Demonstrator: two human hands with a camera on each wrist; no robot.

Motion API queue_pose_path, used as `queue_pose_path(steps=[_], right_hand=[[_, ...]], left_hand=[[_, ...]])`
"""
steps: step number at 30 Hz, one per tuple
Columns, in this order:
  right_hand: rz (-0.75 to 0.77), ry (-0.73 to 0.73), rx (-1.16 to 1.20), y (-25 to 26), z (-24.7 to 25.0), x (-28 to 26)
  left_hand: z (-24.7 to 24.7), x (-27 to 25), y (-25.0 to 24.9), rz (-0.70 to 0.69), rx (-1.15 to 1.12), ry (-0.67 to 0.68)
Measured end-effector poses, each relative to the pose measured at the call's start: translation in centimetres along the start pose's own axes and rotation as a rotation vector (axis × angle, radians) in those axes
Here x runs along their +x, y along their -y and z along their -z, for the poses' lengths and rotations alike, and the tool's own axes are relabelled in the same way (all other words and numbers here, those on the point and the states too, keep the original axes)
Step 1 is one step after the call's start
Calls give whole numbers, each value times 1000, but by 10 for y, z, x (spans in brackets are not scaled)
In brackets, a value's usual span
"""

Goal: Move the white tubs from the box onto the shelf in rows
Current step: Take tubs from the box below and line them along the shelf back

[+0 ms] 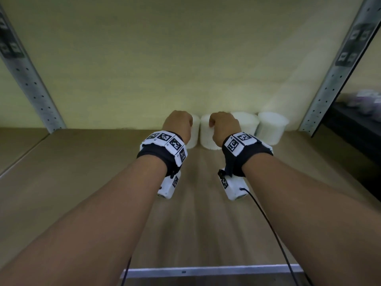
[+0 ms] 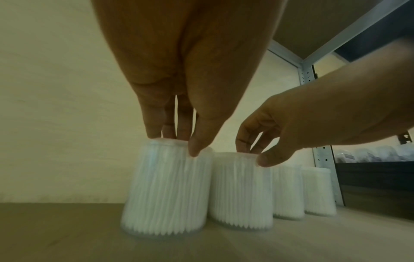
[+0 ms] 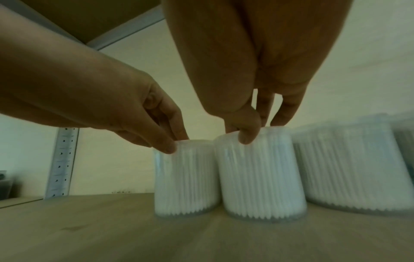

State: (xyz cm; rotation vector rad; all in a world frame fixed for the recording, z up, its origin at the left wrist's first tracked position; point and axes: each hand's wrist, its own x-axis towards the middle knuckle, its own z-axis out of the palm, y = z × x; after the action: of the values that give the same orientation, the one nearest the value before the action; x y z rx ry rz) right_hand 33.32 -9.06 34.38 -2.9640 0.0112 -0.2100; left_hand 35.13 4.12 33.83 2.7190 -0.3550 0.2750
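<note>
Four white tubs stand in a row along the back of the wooden shelf, against the wall. My left hand pinches the top rim of the leftmost tub, thumb in front and fingers behind. My right hand pinches the top of the second tub in the same way. Both of these tubs rest on the board, close side by side. The third tub and the fourth tub stand free to the right. The box is out of view.
Perforated metal uprights frame the shelf bay at left and right. Another shelf board lies close overhead. A dark shelf unit with blurred items adjoins on the right. The metal front rail runs below my forearms.
</note>
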Motion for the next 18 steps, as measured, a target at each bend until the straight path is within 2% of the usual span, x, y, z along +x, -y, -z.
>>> queue_pose_path(steps=[7,12,14,18], right_hand=[[22,-37,-22,-1,-10,23],[49,-45,-22,-1,-8,24],[80,-1,-23,-2,-1,23],[94,93,5,-3,12,10]], left_hand=[[-5,18,3,-9,27,-46],[-4,17,5,-18,57,-24],[0,18,7,-21,46,24],[20,12,14,-12,27,233]])
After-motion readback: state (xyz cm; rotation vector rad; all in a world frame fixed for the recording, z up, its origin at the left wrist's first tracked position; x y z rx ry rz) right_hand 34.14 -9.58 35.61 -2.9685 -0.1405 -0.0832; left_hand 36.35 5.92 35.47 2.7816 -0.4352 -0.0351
